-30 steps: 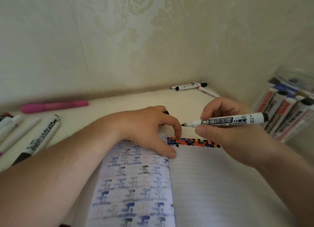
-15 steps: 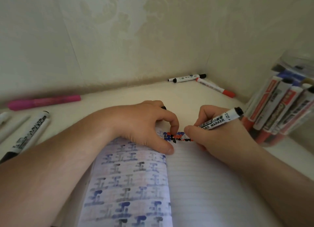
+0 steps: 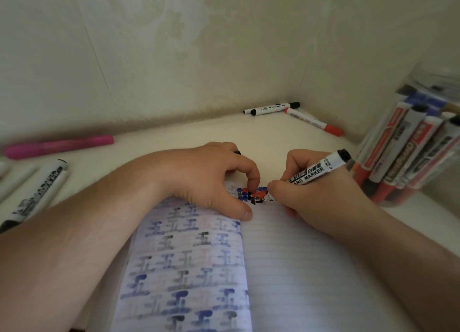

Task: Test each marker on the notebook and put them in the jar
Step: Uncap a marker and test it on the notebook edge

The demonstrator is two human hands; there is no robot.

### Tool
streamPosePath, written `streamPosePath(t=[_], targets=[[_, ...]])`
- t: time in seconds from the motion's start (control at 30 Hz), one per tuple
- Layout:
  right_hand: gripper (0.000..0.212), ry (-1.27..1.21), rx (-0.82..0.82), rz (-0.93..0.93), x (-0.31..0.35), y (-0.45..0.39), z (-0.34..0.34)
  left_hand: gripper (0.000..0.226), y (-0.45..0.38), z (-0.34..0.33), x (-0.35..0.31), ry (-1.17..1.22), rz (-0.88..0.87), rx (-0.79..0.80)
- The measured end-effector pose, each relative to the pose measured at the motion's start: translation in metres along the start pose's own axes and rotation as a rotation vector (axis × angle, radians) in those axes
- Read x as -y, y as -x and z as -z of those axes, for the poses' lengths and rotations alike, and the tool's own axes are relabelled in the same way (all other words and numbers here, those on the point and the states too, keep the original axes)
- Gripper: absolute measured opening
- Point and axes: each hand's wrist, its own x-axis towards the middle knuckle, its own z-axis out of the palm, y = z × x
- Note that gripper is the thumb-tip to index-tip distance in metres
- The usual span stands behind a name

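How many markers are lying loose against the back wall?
3: a pink marker at the left, a black-capped marker in the far corner, and a red-capped marker beside it. The hands may hide more.

Our left hand [image 3: 211, 180] lies palm down with the forearm reaching in from the near left, its forefinger arched so the tip presses down and the thumb stretched flat toward the near right. Our right hand [image 3: 316, 194] comes in from the near right, fingers curled in a writing grip, thumb and forefinger pinched together at the left.
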Motion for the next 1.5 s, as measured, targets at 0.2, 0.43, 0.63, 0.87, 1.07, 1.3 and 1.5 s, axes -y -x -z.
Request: streamPosePath(t=[0.2,0.43,0.63,0.87,1.07,1.3,1.5], targets=[[0.032,-0.031,0.018,-0.006,0.000,0.000,0.000,0.040,0.000,0.000,0.000,0.011,0.001,-0.004],[0.030,-0.021,-0.006,0.009,0.001,0.000,0.001,0.041,-0.001,0.000,0.001,-0.006,-0.003,0.004],[0.032,-0.029,0.019,0.020,0.000,0.001,-0.001,0.040,0.000,0.000,0.001,-0.009,-0.008,0.005],[0.031,-0.049,-0.009,0.005,-0.002,0.000,0.001,0.043,-0.001,0.000,0.001,-0.010,0.003,0.011],[0.033,-0.064,0.035,0.012,-0.004,-0.001,0.001,0.046,0.000,0.000,0.001,-0.009,0.012,0.028],[0.025,-0.502,0.024,0.140,-0.010,-0.012,0.019,0.028,-0.004,0.005,0.018,0.321,0.077,-0.209],[0.012,-0.537,0.070,0.154,-0.012,-0.016,0.019,0.017,-0.015,-0.002,0.028,0.440,0.018,-0.366]])
